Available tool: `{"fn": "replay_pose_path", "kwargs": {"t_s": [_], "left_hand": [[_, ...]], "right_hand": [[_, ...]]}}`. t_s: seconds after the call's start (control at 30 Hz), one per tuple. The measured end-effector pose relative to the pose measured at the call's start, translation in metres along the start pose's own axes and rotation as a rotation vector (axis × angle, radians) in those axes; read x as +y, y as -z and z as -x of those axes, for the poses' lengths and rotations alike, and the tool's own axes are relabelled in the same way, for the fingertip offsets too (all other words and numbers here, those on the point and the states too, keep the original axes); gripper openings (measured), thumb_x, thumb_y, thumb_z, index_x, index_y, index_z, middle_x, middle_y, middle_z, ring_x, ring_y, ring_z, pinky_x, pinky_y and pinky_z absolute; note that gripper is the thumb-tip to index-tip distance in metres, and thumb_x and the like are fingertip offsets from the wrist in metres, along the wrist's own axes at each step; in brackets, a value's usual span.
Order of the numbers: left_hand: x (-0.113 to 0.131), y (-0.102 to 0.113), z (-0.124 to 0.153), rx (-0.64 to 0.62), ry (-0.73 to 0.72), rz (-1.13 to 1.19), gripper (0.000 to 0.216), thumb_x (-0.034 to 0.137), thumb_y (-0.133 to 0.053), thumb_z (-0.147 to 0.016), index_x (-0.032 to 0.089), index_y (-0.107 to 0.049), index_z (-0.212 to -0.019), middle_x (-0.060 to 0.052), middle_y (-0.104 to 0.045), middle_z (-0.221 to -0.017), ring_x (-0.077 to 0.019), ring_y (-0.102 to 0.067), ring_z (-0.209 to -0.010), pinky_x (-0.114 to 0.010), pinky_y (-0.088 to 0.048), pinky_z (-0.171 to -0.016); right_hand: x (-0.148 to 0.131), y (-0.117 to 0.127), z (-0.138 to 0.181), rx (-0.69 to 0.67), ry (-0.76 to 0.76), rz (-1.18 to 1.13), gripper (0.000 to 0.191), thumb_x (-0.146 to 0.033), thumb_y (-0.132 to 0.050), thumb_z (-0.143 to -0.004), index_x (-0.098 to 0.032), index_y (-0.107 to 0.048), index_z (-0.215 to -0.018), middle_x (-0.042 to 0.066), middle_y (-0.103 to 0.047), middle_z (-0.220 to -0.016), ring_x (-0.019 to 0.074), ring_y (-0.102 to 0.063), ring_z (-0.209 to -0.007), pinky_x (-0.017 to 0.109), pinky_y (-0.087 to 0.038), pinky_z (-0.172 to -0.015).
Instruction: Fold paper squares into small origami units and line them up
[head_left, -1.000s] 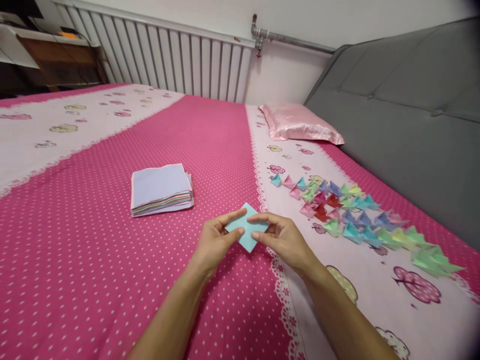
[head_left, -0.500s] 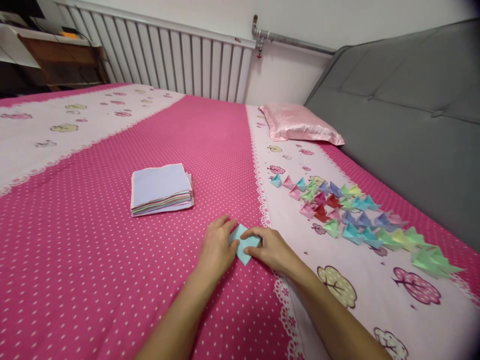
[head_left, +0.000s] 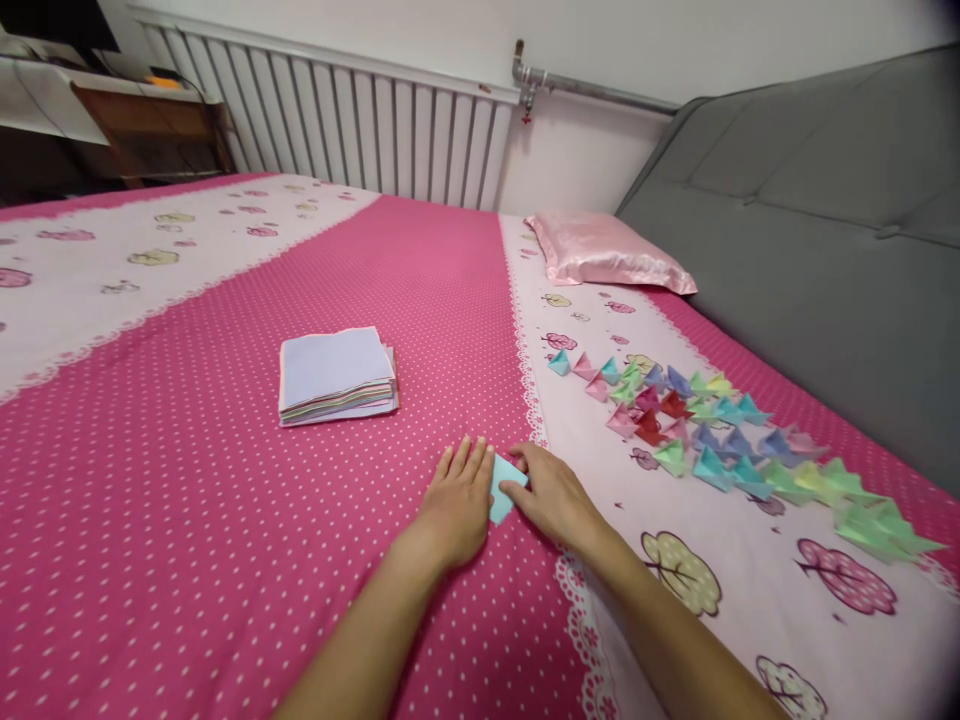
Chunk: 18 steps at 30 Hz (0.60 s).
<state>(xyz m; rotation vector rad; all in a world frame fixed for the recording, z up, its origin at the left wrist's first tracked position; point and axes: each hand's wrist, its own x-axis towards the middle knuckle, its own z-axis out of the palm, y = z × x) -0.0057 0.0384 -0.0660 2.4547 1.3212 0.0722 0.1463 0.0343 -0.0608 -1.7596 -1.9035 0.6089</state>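
A small light-blue paper (head_left: 501, 490) lies on the pink dotted bedspread (head_left: 225, 480), mostly covered by my hands. My left hand (head_left: 457, 500) rests flat on its left part, fingers stretched out together. My right hand (head_left: 551, 495) presses on its right part with fingertips curled down. A stack of pastel paper squares (head_left: 337, 375) sits to the left, well apart from both hands. Several folded paper shapes (head_left: 697, 425) in many colours lie in rows to the right.
A pink satin pillow (head_left: 607, 255) lies at the far right against a grey padded headboard (head_left: 810, 220). A white radiator (head_left: 337, 120) runs along the far wall. A wooden desk (head_left: 142, 130) stands at the back left.
Both hands lowered the blue paper from the air onto the bedspread. The paper now shows much smaller, and my left hand has flattened on top of it.
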Motion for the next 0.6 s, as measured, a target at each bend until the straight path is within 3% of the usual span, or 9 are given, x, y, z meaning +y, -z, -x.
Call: {"fn": "replay_pose_path", "kwargs": {"t_s": [0.13,0.27,0.33,0.47,0.53,0.6], "left_hand": [[-0.005,0.000,-0.003,0.003,-0.018,0.044,0.053,0.022,-0.028,-0.085,0.007,-0.023,-0.136,-0.014,-0.016,-0.143,-0.0251,-0.007,-0.132,-0.044,-0.010,-0.106],[-0.009,-0.001,-0.004,0.103,-0.065,0.155,0.055,0.027,-0.036,-0.082,0.008,-0.029,-0.133,-0.017,-0.024,-0.141,-0.0263,-0.015,-0.131,-0.046,-0.012,-0.105],[-0.008,-0.002,0.004,0.221,-0.091,0.258,0.050,0.031,-0.034,-0.085,0.010,-0.034,-0.131,-0.015,-0.030,-0.139,-0.0233,-0.022,-0.130,-0.043,-0.014,-0.105],[-0.004,-0.007,0.047,0.612,0.036,0.504,0.052,0.036,-0.031,-0.087,0.015,-0.026,-0.134,-0.014,-0.026,-0.141,-0.0188,-0.019,-0.131,-0.040,-0.020,-0.105],[-0.005,-0.011,0.079,0.715,0.127,0.582,0.052,0.037,-0.031,-0.087,0.017,-0.025,-0.135,-0.013,-0.029,-0.140,-0.0180,-0.022,-0.130,-0.039,-0.020,-0.106],[-0.008,-0.016,0.115,0.732,0.183,0.619,0.053,0.038,-0.030,-0.087,0.013,-0.025,-0.134,-0.017,-0.030,-0.139,-0.0193,-0.025,-0.129,-0.039,-0.021,-0.105]], "right_hand": [[0.019,-0.005,-0.010,-0.006,-0.062,-0.434,0.019,-0.023,-0.059,-0.066,-0.018,-0.061,-0.084,-0.004,-0.054,-0.056,0.0119,-0.051,-0.053,0.025,-0.040,-0.057],[0.024,-0.015,-0.008,0.039,-0.046,-0.581,0.022,-0.028,-0.057,-0.067,-0.016,-0.061,-0.085,-0.004,-0.056,-0.060,0.0110,-0.053,-0.056,0.022,-0.042,-0.056],[0.019,-0.018,0.001,0.119,-0.048,-0.641,0.026,-0.031,-0.057,-0.068,-0.015,-0.059,-0.088,-0.003,-0.057,-0.062,0.0107,-0.053,-0.057,0.022,-0.043,-0.057],[0.002,-0.023,0.036,0.261,-0.068,-0.746,0.033,-0.037,-0.046,-0.076,-0.015,-0.052,-0.100,0.002,-0.059,-0.073,0.0097,-0.051,-0.052,0.022,-0.042,-0.052],[-0.008,-0.026,0.062,0.320,-0.078,-0.784,0.036,-0.038,-0.041,-0.080,-0.014,-0.048,-0.105,0.004,-0.059,-0.080,0.0091,-0.050,-0.051,0.023,-0.043,-0.052],[-0.018,-0.030,0.093,0.362,-0.082,-0.807,0.037,-0.039,-0.037,-0.081,-0.014,-0.045,-0.108,0.007,-0.059,-0.087,0.0086,-0.050,-0.052,0.023,-0.043,-0.052]]}}
